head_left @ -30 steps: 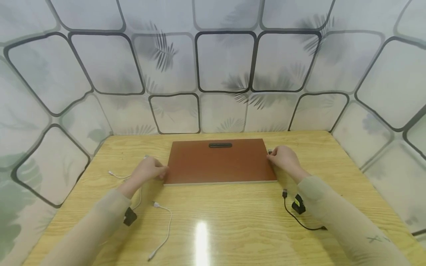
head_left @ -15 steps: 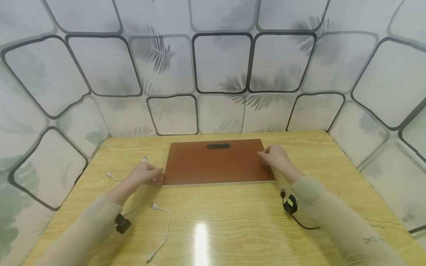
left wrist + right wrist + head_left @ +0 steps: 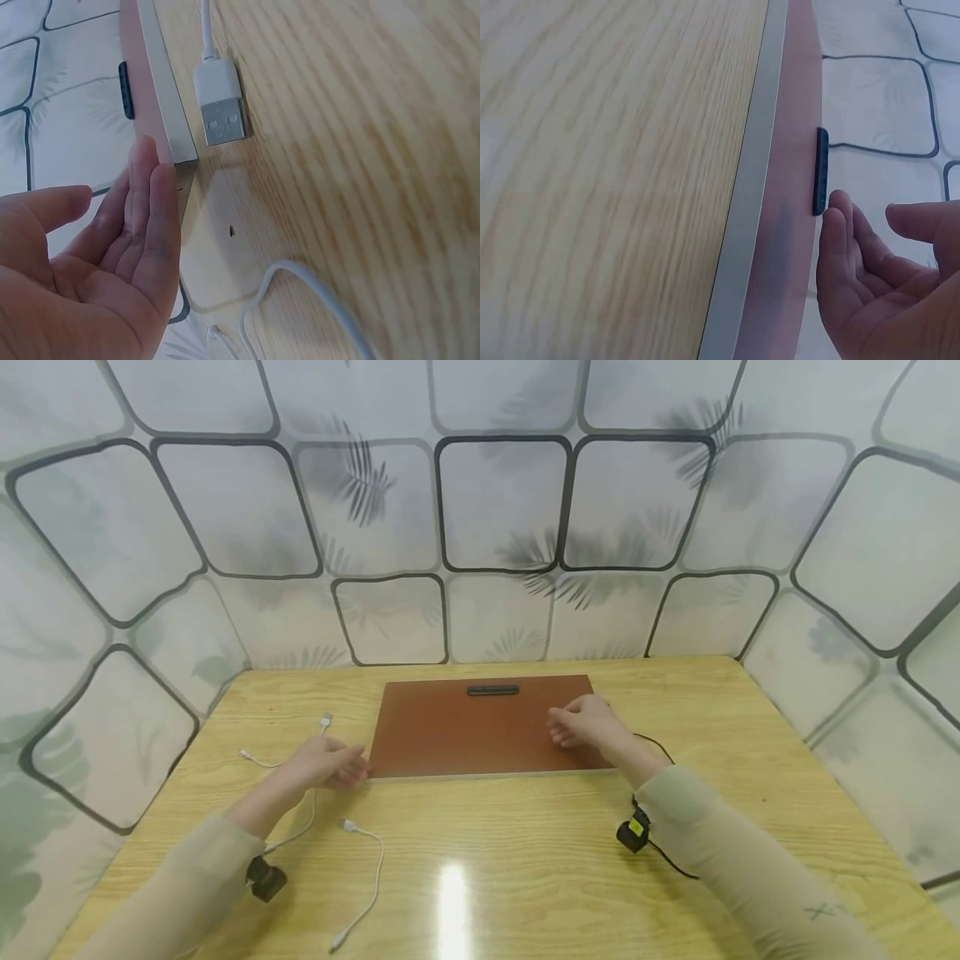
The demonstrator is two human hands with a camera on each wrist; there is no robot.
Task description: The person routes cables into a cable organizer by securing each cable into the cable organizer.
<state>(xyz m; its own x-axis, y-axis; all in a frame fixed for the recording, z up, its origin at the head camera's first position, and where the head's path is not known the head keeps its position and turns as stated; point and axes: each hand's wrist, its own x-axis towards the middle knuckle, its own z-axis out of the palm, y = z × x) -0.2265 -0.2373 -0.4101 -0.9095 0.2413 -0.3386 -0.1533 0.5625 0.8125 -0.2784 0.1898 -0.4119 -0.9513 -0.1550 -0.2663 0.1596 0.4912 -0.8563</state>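
A flat reddish-brown board [image 3: 450,731] with a pale front edge lies toward the back of the table. Near its far edge sits a short black bar [image 3: 492,691]. My left hand [image 3: 326,764] is at the board's front left corner; in the left wrist view its extended fingers [image 3: 139,217] lie right beside that corner, holding nothing. Over the right part of the board is my right hand [image 3: 588,722]. Its fingers [image 3: 836,255] are loosely bent with the thumb apart, and nothing is between them.
White USB plug [image 3: 223,105] with its cable lies beside the left hand. Another white cable [image 3: 381,860] curves across the table's front left. Black cable [image 3: 678,864] runs under the right forearm. Small black devices sit at both wrists. A patterned wall stands behind the wooden table [image 3: 525,860].
My right hand has moved left from the board's right edge to over its surface. The left hand stays by the left edge, its fingers straighter now. The board looks unmoved.
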